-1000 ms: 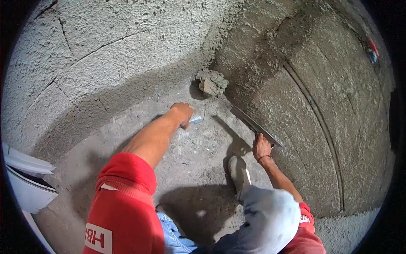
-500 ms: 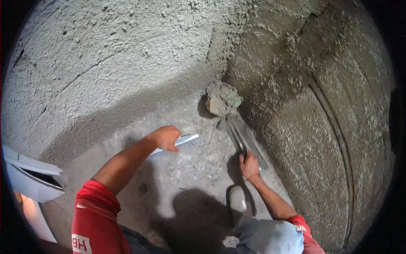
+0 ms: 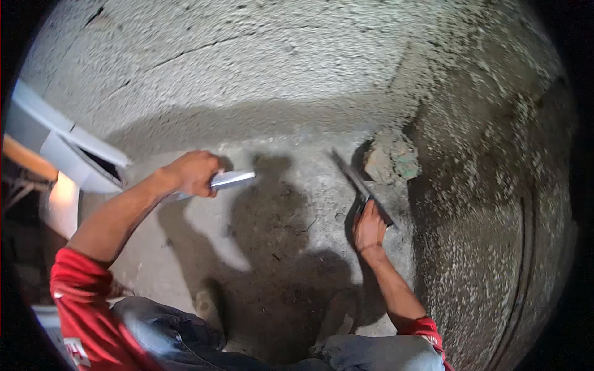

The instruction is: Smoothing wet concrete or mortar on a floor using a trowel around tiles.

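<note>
My left hand is closed round a narrow, shiny metal strip, held above the floor near the wall's foot. Most of the strip's other end is hidden by the hand and wrist. On the right, my right hand grips a plastering trowel, its fingers wrapped round the handle. The blade is seen nearly edge-on, slanting from upper left to lower right. A rough grey-green lump, like mortar or rubble, sits in the corner just beyond the trowel, apart from the blade.
A rough plastered wall rises ahead, with a damp darker band along its foot. Another rough wall stands at the right, with a dark vertical groove. White panels or frame pieces stand at the far left. My shadow covers much of the concrete floor.
The view has swung left, so the lump sits further right. My left hand has drawn left with the strip. The trowel has come away from the lump and turned from blade-flat to edge-on.
</note>
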The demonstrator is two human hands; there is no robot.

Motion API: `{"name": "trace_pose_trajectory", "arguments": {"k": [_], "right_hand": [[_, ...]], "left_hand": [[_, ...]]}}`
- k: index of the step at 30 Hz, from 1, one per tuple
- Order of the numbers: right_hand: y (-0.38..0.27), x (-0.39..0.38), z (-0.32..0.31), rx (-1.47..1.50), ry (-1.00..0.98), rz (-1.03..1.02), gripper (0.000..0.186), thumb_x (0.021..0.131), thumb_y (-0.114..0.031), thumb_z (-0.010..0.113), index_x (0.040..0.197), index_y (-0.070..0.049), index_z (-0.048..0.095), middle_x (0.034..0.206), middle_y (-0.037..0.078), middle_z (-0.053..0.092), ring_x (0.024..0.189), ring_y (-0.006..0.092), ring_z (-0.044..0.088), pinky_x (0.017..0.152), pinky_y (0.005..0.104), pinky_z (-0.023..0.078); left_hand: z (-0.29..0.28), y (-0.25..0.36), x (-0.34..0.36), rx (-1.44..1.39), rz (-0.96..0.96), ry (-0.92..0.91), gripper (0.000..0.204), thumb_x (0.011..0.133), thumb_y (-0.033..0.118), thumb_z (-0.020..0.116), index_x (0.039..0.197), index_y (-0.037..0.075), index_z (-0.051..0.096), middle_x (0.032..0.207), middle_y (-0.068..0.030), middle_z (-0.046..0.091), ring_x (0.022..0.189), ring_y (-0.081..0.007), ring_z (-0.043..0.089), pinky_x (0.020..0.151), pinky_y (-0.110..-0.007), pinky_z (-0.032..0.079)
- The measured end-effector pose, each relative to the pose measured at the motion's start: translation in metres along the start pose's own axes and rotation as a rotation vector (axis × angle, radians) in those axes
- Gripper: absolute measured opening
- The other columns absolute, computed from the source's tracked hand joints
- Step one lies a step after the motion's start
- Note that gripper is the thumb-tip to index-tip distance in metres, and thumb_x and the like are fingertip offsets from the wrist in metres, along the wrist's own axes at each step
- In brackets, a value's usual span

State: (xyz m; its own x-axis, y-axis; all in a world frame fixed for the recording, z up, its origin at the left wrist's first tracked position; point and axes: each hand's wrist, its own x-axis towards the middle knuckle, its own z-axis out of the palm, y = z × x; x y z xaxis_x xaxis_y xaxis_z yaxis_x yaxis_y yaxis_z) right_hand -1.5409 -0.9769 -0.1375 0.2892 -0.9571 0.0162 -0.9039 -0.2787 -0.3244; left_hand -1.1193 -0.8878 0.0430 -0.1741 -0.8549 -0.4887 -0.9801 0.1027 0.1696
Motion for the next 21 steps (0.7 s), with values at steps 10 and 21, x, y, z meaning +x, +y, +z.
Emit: {"name": "trace_pose_trajectory", "arguments": {"k": [10,21], "right_hand": [[-0.075,0.032,0.027,-0.027,-0.222,-0.387,0.027,0.092,-0.022,0.056,0.110,-0.002,0.049,0.091,0.025,0.068,0.080,0.0442,0.068,0.071,0.0569,0.052],[-0.114,-0.055,0.047,-0.149,-0.248,-0.532,0.032,0.089,-0.028,0.059,0.108,-0.004,0.049,0.078,0.023,0.069,0.070,0.0424,0.069,0.065,0.0539,0.055]], "left_hand": [[0.132,0.122,-0.228,-0.391,-0.485,0.170,0.032,0.065,0.025,0.074,0.091,0.007,0.066,0.087,-0.0157,0.064,0.086,-0.0369,0.064,0.078,-0.047,0.054],[0.199,0.228,-0.295,-0.513,-0.683,0.447,0.035,0.064,0.021,0.073,0.096,0.008,0.068,0.083,-0.0125,0.061,0.080,-0.0337,0.064,0.074,-0.044,0.055]]}}
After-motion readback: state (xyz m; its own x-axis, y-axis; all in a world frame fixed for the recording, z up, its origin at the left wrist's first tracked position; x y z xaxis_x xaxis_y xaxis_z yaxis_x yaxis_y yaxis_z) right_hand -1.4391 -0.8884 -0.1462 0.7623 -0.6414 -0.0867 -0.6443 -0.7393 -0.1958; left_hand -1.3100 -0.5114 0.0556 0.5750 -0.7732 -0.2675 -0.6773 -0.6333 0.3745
